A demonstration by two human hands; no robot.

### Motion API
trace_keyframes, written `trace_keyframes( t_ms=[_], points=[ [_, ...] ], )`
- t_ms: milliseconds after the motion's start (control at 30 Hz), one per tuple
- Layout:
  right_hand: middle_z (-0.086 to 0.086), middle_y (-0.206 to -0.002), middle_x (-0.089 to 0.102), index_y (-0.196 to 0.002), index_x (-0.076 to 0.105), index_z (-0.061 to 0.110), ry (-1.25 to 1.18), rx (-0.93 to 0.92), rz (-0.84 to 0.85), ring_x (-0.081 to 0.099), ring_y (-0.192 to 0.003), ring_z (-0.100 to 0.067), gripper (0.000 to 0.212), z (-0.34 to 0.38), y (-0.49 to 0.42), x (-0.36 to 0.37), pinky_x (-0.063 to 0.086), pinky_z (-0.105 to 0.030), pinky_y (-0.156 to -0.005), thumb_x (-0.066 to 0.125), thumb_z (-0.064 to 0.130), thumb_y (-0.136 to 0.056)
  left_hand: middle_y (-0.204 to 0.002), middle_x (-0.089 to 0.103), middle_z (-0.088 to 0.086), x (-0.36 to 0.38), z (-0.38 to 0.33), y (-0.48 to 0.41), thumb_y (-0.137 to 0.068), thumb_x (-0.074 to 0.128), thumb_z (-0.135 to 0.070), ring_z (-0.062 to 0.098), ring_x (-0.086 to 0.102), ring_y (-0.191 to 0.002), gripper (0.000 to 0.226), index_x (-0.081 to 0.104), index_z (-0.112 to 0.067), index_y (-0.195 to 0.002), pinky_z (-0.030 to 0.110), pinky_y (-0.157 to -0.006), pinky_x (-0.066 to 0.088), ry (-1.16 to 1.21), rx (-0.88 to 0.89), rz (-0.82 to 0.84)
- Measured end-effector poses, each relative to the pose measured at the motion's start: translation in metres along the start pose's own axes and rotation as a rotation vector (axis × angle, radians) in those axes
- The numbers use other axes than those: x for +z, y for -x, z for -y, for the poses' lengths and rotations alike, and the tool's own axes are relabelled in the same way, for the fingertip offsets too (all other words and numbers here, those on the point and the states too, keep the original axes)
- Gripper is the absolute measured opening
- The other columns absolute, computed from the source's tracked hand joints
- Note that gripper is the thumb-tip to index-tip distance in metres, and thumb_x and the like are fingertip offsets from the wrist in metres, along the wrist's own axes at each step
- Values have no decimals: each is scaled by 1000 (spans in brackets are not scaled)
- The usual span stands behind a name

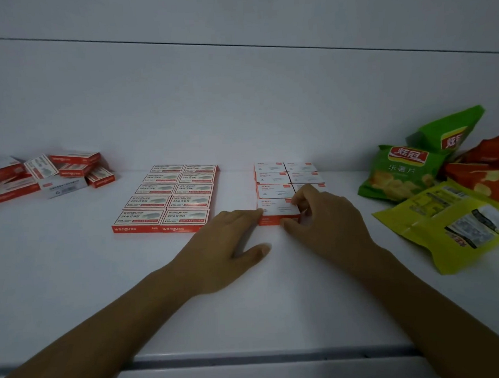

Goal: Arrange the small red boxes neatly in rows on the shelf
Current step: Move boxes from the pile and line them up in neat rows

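Small red-and-white boxes lie on a white shelf [247, 289]. A tidy two-column block of boxes [168, 196] sits centre-left. A second block [273, 176], white sides up, stands to its right. At that block's front left lies one box [275, 209]. My right hand [327, 219] pinches its right end between thumb and fingers. My left hand [230, 241] rests flat on the shelf, fingertips touching the box's left end, thumb spread apart. A loose heap of boxes [47, 174] sits at the far left.
Green chip bags [404, 167], a red bag [485, 175] and a yellow-green bag [455, 222] lie at the right, close to my right hand. The shelf's back wall rises behind the boxes. A grey front rail [250, 358] runs along the near edge.
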State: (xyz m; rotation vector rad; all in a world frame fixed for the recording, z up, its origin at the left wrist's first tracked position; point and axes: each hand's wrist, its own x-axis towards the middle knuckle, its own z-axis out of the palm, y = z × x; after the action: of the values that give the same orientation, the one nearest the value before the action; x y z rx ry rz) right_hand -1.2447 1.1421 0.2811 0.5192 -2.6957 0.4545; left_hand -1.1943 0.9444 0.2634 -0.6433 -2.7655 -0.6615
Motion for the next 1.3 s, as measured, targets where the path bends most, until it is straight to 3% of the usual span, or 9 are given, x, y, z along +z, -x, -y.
trace_keyframes(
  t_ms=[200,400,567,633,767,933,1167,1300],
  points=[
    [8,-98,65,-103,51,27,8,16,1,60,-85,-13,35,-3,-1,1,42,-26,-77,59,52,-80,-150,29,-12,2,1,-2,-80,23,-69,5,27,-133,81,20,-25,-148,15,-103,19,-59,31,46],
    [9,-95,65,-102,52,27,-17,44,16,59,-84,-13,34,-4,0,0,39,-23,-71,61,51,-79,-151,29,-9,3,1,-2,-86,31,-59,7,26,-135,73,19,-23,-148,16,-104,19,-59,29,53],
    [9,-100,63,-104,54,29,-52,61,31,57,-87,-11,36,-6,-1,4,37,-23,-69,62,53,-79,-151,27,-8,3,2,-2,-80,18,-68,8,25,-134,83,16,-21,-149,19,-106,20,-106,34,78],
    [8,-99,63,-103,55,28,-66,63,23,58,-87,-12,35,-7,-2,4,40,-24,-70,62,52,-79,-151,28,-7,2,1,-4,-83,22,-66,10,26,-134,80,17,-20,-149,20,-106,20,-104,39,72],
    [6,-101,65,-105,55,26,-68,48,-28,60,-90,-14,44,-4,-1,1,47,-34,-82,65,56,-74,-150,30,-4,-1,-4,-1,-93,44,-46,14,30,-134,67,17,-18,-148,24,-107,24,-19,-3,45],
    [3,-110,62,-117,53,24,-32,39,-185,58,-96,-16,58,1,8,-10,44,-33,-80,60,63,-74,-150,31,-4,-4,-13,5,-92,48,-45,14,30,-134,68,17,-23,-148,21,-103,20,-50,33,-57],
    [0,-137,48,-133,42,21,-1,-93,-100,45,-120,-19,75,29,9,-21,37,-36,-98,59,63,-74,-152,29,-1,-32,-5,16,-90,41,-55,20,29,-137,68,22,-22,-147,29,-106,19,-288,123,-109],
    [4,-150,30,-141,29,27,-17,-121,-70,29,-136,-17,79,57,16,-17,22,-37,-111,54,65,-77,-156,15,-1,-49,25,31,-88,25,-60,18,13,-143,71,18,-22,-148,34,-114,11,-462,130,-104]
  ],
)
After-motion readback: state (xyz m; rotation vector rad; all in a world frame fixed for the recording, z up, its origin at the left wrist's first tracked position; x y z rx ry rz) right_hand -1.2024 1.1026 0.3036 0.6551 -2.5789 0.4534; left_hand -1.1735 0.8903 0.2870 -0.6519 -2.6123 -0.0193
